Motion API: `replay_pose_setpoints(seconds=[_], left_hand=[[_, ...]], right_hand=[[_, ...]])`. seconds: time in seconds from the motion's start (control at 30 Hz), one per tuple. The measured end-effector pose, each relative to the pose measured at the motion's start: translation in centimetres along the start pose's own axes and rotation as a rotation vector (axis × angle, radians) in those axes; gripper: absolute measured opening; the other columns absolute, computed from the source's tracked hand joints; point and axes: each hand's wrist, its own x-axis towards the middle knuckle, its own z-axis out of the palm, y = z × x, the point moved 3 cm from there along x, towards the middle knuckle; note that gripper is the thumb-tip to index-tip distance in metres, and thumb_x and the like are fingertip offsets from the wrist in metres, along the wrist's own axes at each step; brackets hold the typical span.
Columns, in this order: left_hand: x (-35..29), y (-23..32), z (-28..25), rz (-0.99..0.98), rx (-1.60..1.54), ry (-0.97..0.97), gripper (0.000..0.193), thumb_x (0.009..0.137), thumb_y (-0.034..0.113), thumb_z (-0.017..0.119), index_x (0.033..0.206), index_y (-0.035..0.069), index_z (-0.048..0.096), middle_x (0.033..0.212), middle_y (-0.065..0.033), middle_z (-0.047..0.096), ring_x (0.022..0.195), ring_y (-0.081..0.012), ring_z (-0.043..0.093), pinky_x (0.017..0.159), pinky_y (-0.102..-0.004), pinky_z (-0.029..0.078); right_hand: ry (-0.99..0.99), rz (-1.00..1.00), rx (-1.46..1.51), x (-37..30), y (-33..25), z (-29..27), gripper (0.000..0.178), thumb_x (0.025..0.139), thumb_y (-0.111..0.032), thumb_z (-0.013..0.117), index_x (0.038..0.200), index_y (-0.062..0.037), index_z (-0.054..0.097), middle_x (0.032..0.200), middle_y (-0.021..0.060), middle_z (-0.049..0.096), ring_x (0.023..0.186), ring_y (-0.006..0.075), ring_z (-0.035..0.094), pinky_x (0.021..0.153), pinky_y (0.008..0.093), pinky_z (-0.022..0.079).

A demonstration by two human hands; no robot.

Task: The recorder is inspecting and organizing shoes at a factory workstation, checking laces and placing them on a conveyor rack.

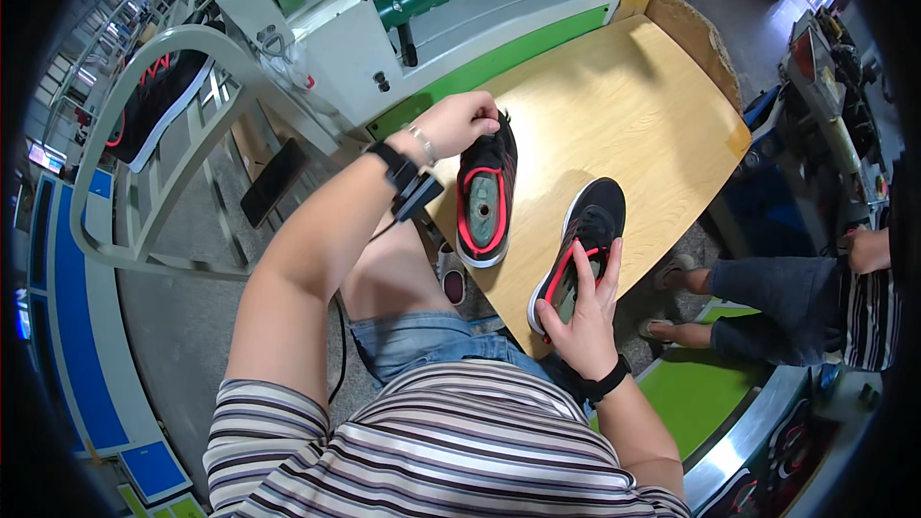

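Observation:
Two black sneakers with red-lined collars and white soles are on the wooden tabletop (614,115). In the left sneaker (508,194) sits a green shoe last (483,209) with a round hole in its top. My left hand (459,125) is over that sneaker's front part, fingers curled together at the laces; what they pinch is too small to make out. My right hand (585,321) grips the right sneaker (602,206) around its collar and heel, thumb on one side and fingers stretched across the opening. Green shows inside this sneaker too, partly covered by my fingers.
A white and green machine with a green roller (422,5) stands beyond the table. At left is a metal rack (158,34) with a black shoe (168,105) and a phone-like dark slab (273,182). Another person's legs (767,307) are at right, near a green surface (691,388).

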Motion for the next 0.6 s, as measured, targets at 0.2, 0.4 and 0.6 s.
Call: replay_pose_setpoints(seconds=[0.2,0.4,0.6], left_hand=[[-10.1,1.5,1.9,0.39,0.016,0.21,0.006,0.086,0.002,0.071,0.09,0.002,0.068,0.096,-0.0099,0.064,0.087,-0.0291,0.065,0.076,-0.0374,0.054],[-10.7,1.1,3.2,0.25,-0.038,0.389,0.014,0.09,0.005,0.07,0.104,0.003,0.069,0.091,-0.0118,0.065,0.085,-0.0307,0.067,0.073,-0.038,0.055],[-9.5,4.1,1.6,0.314,0.154,0.212,0.018,0.089,0.006,0.072,0.107,0.005,0.07,0.09,-0.0113,0.064,0.082,-0.0296,0.066,0.072,-0.0371,0.054]], right_hand=[[0.009,-0.033,-0.111,0.0,-0.1,0.0,0.089,0.078,-0.019,0.08,0.156,-0.0144,0.037,0.164,0.0312,0.0,0.149,0.0521,0.02,0.118,0.0523,0.03],[-0.003,-0.006,-0.019,0.1,0.2,0.2,0.087,0.079,-0.019,0.081,0.155,-0.0141,0.04,0.163,0.0334,0.005,0.151,0.054,0.01,0.121,0.0577,0.021],[0.005,-0.016,-0.078,0.2,0.2,0.0,0.087,0.078,-0.019,0.08,0.155,-0.0144,0.039,0.163,0.0326,0.003,0.149,0.0531,0.016,0.119,0.0548,0.026]])
